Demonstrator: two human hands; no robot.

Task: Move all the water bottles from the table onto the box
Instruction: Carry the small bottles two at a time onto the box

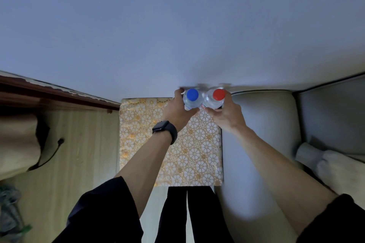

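I have my left hand gripping the clear blue-capped plastic bottle and my right hand gripping the red-capped one, both mid-carry; next I'd judge is lowering them onto the box.

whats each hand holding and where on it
The left hand grips the blue-capped bottle round its body, below the cap; the right hand grips the red-capped bottle likewise.
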